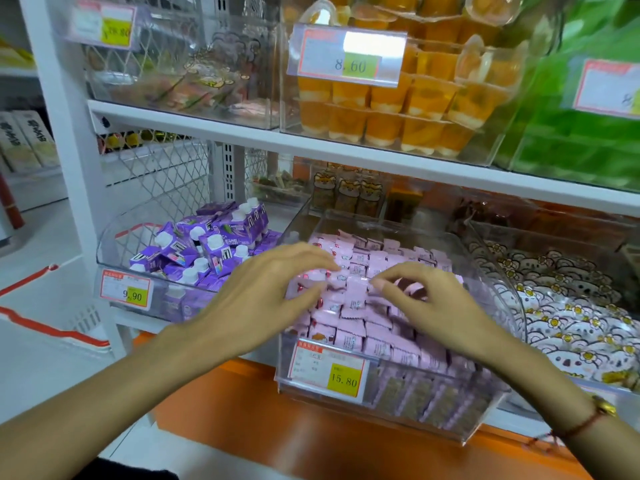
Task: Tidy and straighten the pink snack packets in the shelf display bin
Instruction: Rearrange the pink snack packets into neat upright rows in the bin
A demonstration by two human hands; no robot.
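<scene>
A clear acrylic display bin [485, 407] on the lower shelf holds several pink snack packets [356, 327], some in rows and some lying askew on top. My left hand [263, 292] reaches over the bin's left wall, its loosely bent fingers spread with the tips touching the top packets. My right hand [429, 299] hovers over the middle of the bin, fingers arched down and thumb tip resting on a packet. The two hands' fingertips are a short gap apart. The packets under both palms are hidden.
A yellow 15.80 price tag [329, 372] hangs on the bin's front. A bin of purple cartons [204, 251] stands to the left and a bin of white floral packets [571, 327] to the right. The upper shelf [242, 131] holds orange jelly cups [398, 109].
</scene>
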